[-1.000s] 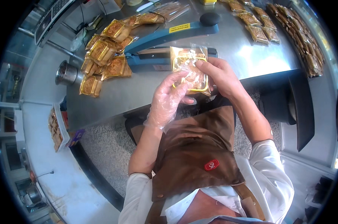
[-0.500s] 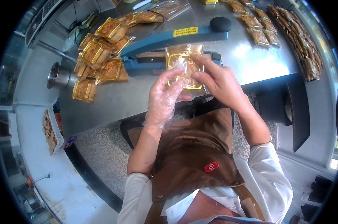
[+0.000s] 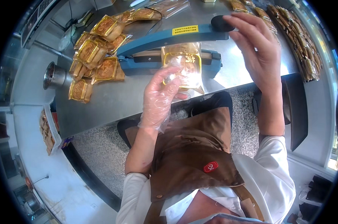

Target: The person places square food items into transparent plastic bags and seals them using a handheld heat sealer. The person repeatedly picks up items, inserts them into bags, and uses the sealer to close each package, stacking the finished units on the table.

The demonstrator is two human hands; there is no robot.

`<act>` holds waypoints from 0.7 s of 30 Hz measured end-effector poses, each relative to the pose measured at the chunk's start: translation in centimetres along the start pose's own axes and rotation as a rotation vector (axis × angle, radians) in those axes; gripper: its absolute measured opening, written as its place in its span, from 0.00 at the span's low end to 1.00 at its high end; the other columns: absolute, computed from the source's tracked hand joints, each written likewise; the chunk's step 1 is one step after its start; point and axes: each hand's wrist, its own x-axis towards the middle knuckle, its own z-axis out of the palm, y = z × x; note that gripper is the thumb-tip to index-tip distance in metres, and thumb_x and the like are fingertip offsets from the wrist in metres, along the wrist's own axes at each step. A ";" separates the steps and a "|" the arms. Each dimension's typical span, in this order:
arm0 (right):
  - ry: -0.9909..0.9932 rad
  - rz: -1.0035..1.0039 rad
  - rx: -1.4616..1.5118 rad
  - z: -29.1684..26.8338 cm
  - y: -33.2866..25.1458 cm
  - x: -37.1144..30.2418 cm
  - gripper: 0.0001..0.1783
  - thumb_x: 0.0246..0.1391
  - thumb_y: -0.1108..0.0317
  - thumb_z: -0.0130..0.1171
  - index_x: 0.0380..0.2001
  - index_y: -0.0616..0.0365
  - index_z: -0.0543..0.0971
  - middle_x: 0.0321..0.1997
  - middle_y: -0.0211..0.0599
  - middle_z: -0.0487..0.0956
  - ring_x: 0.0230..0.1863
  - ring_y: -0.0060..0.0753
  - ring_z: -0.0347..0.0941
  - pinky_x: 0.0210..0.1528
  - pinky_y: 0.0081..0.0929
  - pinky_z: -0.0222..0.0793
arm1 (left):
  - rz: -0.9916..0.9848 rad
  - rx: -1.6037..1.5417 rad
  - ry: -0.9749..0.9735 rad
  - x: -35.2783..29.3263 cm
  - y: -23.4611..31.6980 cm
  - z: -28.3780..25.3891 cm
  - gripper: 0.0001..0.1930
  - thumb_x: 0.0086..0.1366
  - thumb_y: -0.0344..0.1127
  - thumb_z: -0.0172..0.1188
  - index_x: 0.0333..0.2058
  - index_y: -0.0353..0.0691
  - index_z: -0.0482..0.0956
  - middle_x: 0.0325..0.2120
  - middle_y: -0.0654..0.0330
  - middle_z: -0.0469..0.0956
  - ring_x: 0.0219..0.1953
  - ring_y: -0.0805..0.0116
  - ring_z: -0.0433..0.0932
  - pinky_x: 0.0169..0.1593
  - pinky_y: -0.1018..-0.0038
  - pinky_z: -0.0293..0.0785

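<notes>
My left hand, in a clear plastic glove, pinches the left side of a clear, gold-printed bag holding a round pastry in a yellow-rimmed tray. The far end of this bag lies under the raised arm of a blue impulse sealer, across its sealing bar. My bare right hand is at the black knob on the arm's right end, fingers stretched out and apart. Whether the fingertips touch the knob is hard to tell.
Bagged pastries are heaped left of the sealer on the steel table. Beside them stands a metal cup. Flat empty bags lie at the back. More bagged pastries and a long row of brown packets line the right.
My right hand has left the bag and moved up and right to the sealer's knob. The bag's far end has gone under the arm, my left hand still holding it.
</notes>
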 end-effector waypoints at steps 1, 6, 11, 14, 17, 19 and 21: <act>-0.032 -0.021 -0.021 0.3 0.4 0.0 0.14 0.64 0.75 0.62 0.52 0.56 0.85 0.55 0.37 0.81 0.47 0.30 0.81 0.44 0.23 0.76 | 0.000 -0.004 -0.002 0.0 0.0 0.0 0.15 0.72 0.25 0.60 0.56 0.37 0.79 0.59 0.58 0.74 0.51 0.68 0.81 0.43 0.74 0.88; -0.066 -0.026 -0.028 1.5 1.3 -1.5 0.10 0.62 0.74 0.65 0.46 0.60 0.85 0.47 0.38 0.83 0.41 0.34 0.84 0.41 0.26 0.79 | 0.003 -0.008 0.006 0.0 -0.3 -0.1 0.15 0.72 0.25 0.60 0.56 0.37 0.79 0.59 0.57 0.74 0.51 0.67 0.81 0.43 0.73 0.89; -0.110 0.073 0.038 2.3 1.4 -2.8 0.09 0.62 0.75 0.64 0.45 0.60 0.85 0.49 0.40 0.82 0.45 0.41 0.84 0.45 0.31 0.80 | -0.027 -0.039 0.006 0.1 -0.5 -0.2 0.15 0.72 0.24 0.59 0.56 0.36 0.78 0.59 0.56 0.73 0.51 0.66 0.81 0.43 0.72 0.89; -0.126 0.079 0.030 2.6 1.4 -3.3 0.09 0.62 0.75 0.64 0.45 0.60 0.85 0.50 0.40 0.83 0.45 0.40 0.84 0.45 0.31 0.80 | -0.021 -0.020 0.013 0.0 -0.7 -0.2 0.16 0.72 0.25 0.59 0.57 0.35 0.77 0.59 0.55 0.72 0.52 0.65 0.81 0.44 0.71 0.89; -0.137 0.087 0.028 2.6 1.5 -3.5 0.09 0.61 0.75 0.64 0.45 0.60 0.85 0.49 0.41 0.83 0.45 0.40 0.85 0.44 0.31 0.81 | -0.018 -0.021 0.011 -0.1 -0.7 -0.1 0.16 0.72 0.26 0.60 0.57 0.34 0.76 0.58 0.55 0.73 0.52 0.64 0.82 0.44 0.71 0.89; -0.146 0.100 0.047 2.8 1.8 -3.7 0.09 0.61 0.75 0.65 0.45 0.61 0.86 0.49 0.41 0.83 0.44 0.40 0.85 0.44 0.32 0.81 | -0.015 -0.020 0.015 -0.1 -0.6 0.0 0.16 0.72 0.27 0.60 0.57 0.34 0.76 0.57 0.53 0.74 0.52 0.62 0.82 0.44 0.70 0.90; -0.151 0.121 0.064 2.9 1.8 -3.8 0.09 0.61 0.75 0.65 0.45 0.61 0.86 0.48 0.41 0.84 0.45 0.40 0.85 0.44 0.31 0.81 | -0.007 -0.001 0.030 -0.1 -0.7 0.0 0.17 0.72 0.28 0.60 0.57 0.34 0.76 0.56 0.49 0.75 0.52 0.59 0.83 0.43 0.69 0.90</act>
